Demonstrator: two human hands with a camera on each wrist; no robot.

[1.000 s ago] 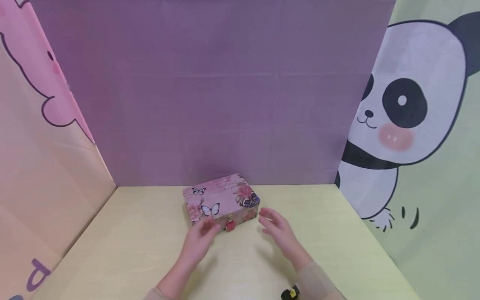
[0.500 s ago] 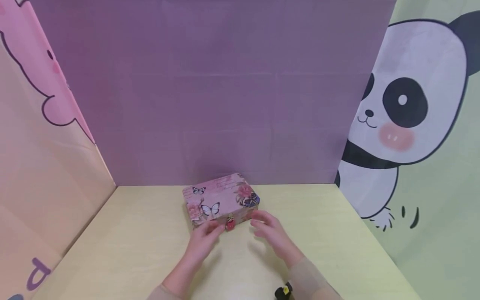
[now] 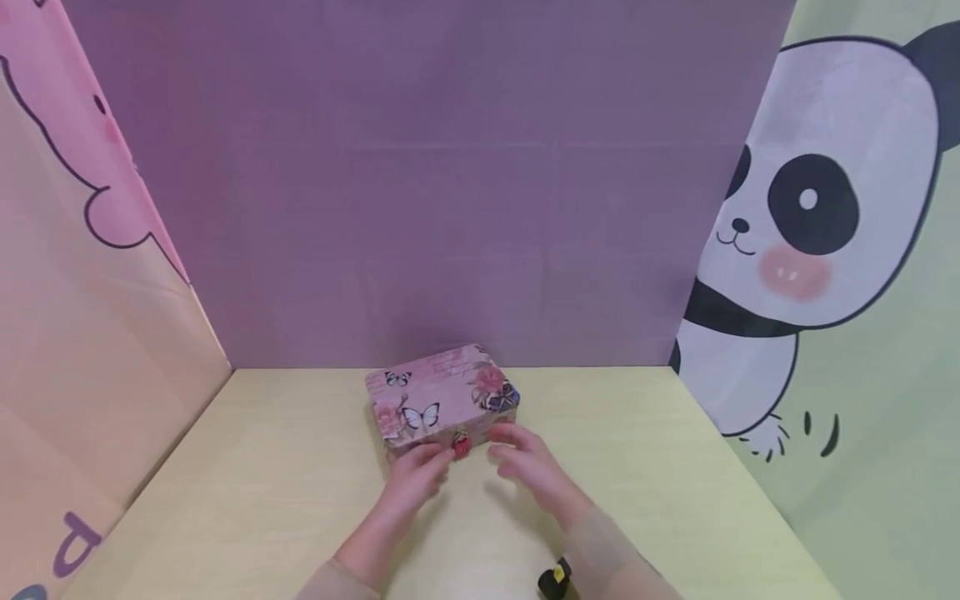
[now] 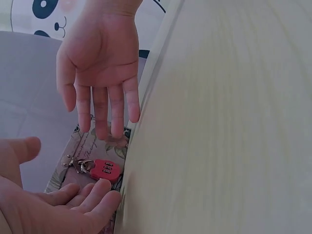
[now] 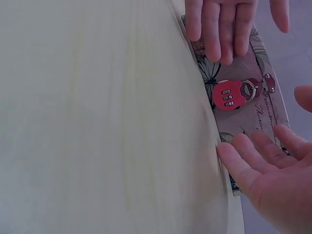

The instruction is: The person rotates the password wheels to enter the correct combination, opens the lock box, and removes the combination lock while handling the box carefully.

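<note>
A pink box (image 3: pixel 446 387) with butterfly and flower prints lies closed at the back of the table. From the metal clasp on its front hangs a red combination padlock (image 5: pixel 229 95) with a silver shackle and number dials. My left hand (image 3: pixel 412 486) is at the box's front left, palm inward, its fingers relaxed and close to the padlock. On the other side my right hand (image 3: pixel 536 473) is near the front right, fingers slightly bent and apart. Both wrist views show the padlock between the two hands, with neither hand holding anything. Whether a left fingertip touches the padlock, I cannot tell.
The pale wooden table (image 3: pixel 255 483) ends at a purple back sheet (image 3: pixel 450 183). Printed curtains flank it, one with a panda (image 3: pixel 817 192). A small black object with a yellow mark (image 3: pixel 555 579) is beside the right sleeve.
Both hands have moved inward toward the padlock, the right hand leftward and the left slightly rightward. The black object has shifted left along with the right sleeve. The box stays in place.
</note>
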